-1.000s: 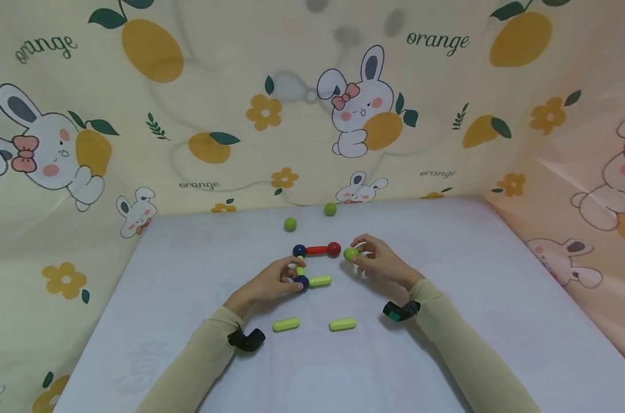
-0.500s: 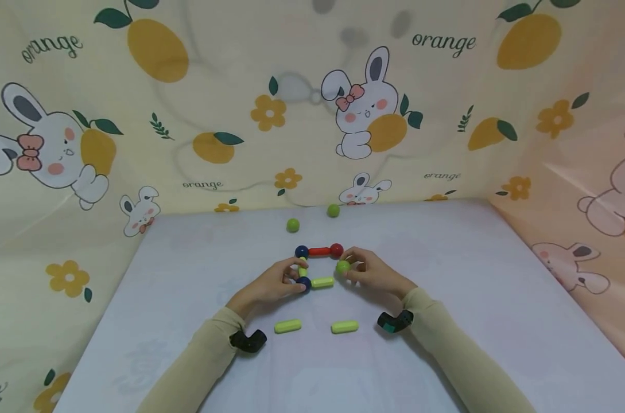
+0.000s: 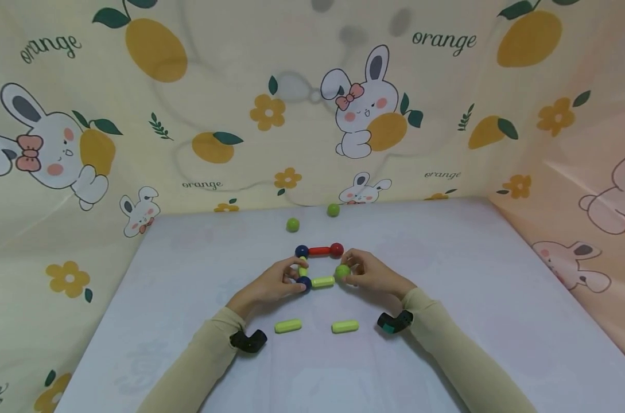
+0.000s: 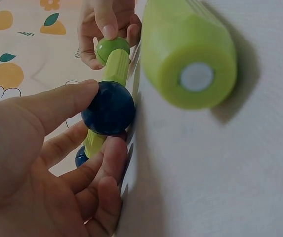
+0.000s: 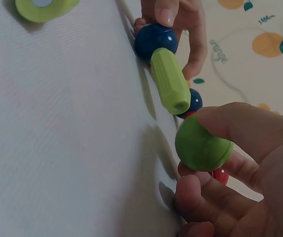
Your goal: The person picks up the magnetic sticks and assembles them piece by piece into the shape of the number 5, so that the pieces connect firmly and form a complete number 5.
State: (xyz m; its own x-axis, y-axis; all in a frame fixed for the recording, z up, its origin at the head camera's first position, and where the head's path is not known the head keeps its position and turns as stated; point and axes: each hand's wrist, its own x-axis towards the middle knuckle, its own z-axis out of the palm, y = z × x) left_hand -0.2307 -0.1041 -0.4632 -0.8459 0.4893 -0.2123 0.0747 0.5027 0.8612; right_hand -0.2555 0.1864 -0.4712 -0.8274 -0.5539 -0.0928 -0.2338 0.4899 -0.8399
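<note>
My left hand (image 3: 271, 282) grips the near navy ball (image 4: 109, 108) of a small ball-and-rod build. From that ball one lime rod (image 3: 303, 267) runs back to a second navy ball (image 3: 302, 251); a red rod (image 3: 319, 251) joins this one to a red ball (image 3: 336, 249). Another lime rod (image 5: 170, 81) points right from the near navy ball. At its free end my right hand (image 3: 375, 272) pinches a green ball (image 5: 203, 143). Whether ball and rod touch, I cannot tell. The left fingers partly cover the lime rod between the navy balls.
Two loose lime rods (image 3: 288, 326) lie on the white table (image 3: 312, 378) in front of the build. Behind it are two more green balls (image 3: 292, 225), near the back edge. A patterned cloth (image 3: 214, 103) rises behind the table and along its sides.
My right hand has brought the green ball toward me and slightly left, from beside the red ball to the free end of the lime rod. The left hand has kept its hold on the navy ball.
</note>
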